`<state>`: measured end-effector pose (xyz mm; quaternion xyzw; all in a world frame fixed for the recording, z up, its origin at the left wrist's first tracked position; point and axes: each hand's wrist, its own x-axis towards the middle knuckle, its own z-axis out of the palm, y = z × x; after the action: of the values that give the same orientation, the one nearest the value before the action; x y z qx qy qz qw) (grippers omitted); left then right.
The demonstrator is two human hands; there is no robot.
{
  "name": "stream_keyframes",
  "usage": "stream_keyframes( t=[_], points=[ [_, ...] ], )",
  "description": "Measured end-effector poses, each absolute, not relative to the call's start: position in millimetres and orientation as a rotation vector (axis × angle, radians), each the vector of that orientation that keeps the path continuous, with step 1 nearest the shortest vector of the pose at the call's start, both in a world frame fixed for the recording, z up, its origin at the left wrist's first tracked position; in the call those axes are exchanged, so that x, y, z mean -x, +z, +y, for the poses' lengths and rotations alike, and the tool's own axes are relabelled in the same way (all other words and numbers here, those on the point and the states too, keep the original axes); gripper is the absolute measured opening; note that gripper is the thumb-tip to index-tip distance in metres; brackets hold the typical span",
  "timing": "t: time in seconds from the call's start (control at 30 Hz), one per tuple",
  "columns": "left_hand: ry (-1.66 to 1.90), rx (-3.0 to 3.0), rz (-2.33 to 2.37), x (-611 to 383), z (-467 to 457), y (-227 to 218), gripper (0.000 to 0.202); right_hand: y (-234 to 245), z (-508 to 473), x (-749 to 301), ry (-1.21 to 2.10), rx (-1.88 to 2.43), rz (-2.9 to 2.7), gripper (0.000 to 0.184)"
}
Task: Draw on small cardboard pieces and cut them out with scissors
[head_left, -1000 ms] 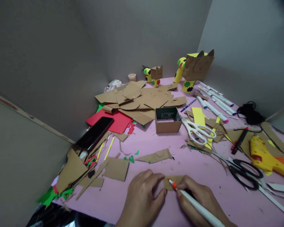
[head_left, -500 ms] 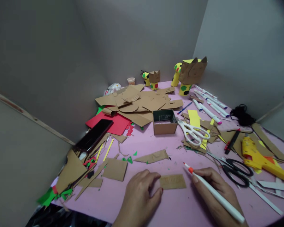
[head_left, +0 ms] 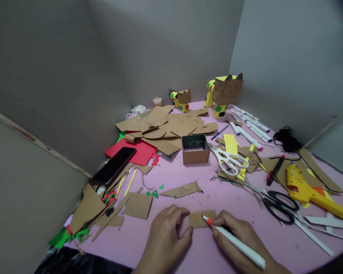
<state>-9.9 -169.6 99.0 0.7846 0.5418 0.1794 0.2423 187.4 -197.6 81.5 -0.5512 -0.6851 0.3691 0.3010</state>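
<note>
A small brown cardboard rectangle (head_left: 196,219) lies flat on the pink tabletop in front of me, with faint marks on its face. My left hand (head_left: 171,232) rests at its left end, thumb and forefinger apart at the two corners, not closed around it. Closed in a writing grip, my right hand (head_left: 240,236) holds a white marker (head_left: 238,245) with an orange-red collar. The marker's tip touches or hovers just over the cardboard; which one I cannot tell.
Scissors with black handles (head_left: 280,207), a yellow glue gun (head_left: 308,190) and white scissors (head_left: 230,160) lie to the right. An open box (head_left: 196,155) stands mid-table, before piled cardboard (head_left: 171,123). At left are a phone (head_left: 114,165) and scraps; capped markers (head_left: 250,133) lie behind.
My right hand has moved left, bringing the marker's tip from beside the cardboard rectangle to over its face. My left hand stays at the cardboard's left end. The view has shifted slightly.
</note>
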Motion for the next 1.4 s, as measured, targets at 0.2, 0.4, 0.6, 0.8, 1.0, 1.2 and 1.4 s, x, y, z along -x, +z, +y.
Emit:
stream_keyframes(
  t=[0.2, 0.4, 0.6, 0.8, 1.0, 1.2, 1.4],
  points=[
    [0.502, -2.159, 1.470, 9.7, -168.6, 97.5, 0.026, 83.8, -195.1, -185.9, 1.018, 1.464, -1.810, 0.019],
    [0.513, -2.156, 1.453, 11.3, -168.8, 95.1, 0.026, 83.6, -194.6, -185.0, 1.021, 1.448, -1.827, 0.018],
    [0.514, -2.163, 1.459, 10.8, -169.2, 97.3, 0.026, 84.7, -196.2, -186.2, 1.029, 1.435, -1.842, 0.017],
    [0.488, -2.162, 1.463, 10.6, -170.1, 98.8, 0.026, 77.3, -199.0, -192.1, 1.002, 1.526, -1.742, 0.023],
    [0.501, -2.161, 1.460, 10.3, -169.2, 96.7, 0.027, 78.6, -194.9, -188.1, 1.037, 1.505, -1.794, 0.019],
    [0.507, -2.171, 1.468, 10.2, -169.2, 97.8, 0.027, 80.4, -194.2, -186.5, 1.052, 1.412, -1.815, 0.012],
    [0.506, -2.173, 1.463, 11.0, -169.7, 98.9, 0.025, 85.8, -194.8, -187.6, 1.044, 1.361, -1.868, 0.010]
  ],
)
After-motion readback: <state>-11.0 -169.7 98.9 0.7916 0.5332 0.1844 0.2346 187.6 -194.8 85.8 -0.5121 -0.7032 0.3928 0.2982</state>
